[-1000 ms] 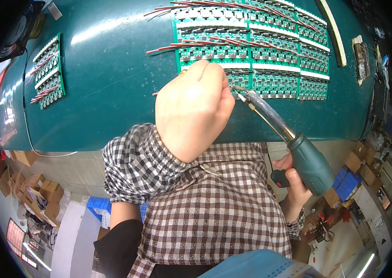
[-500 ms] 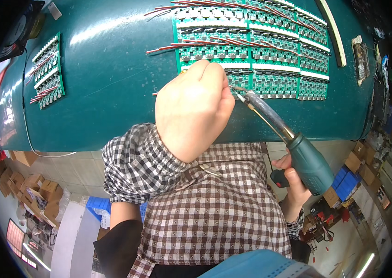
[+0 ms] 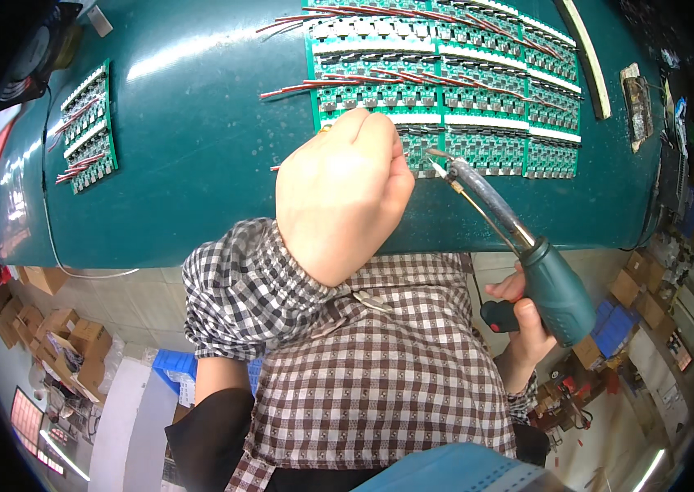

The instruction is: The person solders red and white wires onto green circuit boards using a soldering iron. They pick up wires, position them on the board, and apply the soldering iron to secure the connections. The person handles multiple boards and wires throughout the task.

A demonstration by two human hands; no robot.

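Observation:
My left hand (image 3: 343, 197) is closed in a fist-like pinch over the near left part of a panel of green circuit boards (image 3: 486, 152). Its fingertips, and whatever they hold, are hidden beneath the hand. A short red wire end pokes out at its left side. In my right hand (image 3: 527, 332) is a green soldering gun (image 3: 556, 291), gripped by the handle. Its metal barrel slants up and left, with a thin feed tube alongside. The tip is just right of my left fingers, over the nearest row of boards. Red and white wires (image 3: 347, 80) lie across the farther rows.
A smaller wired board panel (image 3: 89, 131) lies at the left of the green tabletop (image 3: 191, 197). On the right are a pale strip (image 3: 586, 57) and a worn, dark-stained block (image 3: 636, 107). A cable (image 3: 47, 213) runs down the left side. Boxes stand beyond the table's near edge.
The soldering gun and my right hand have shifted slightly right, drawing the tip away from my left fingers. My left hand stays nearly still.

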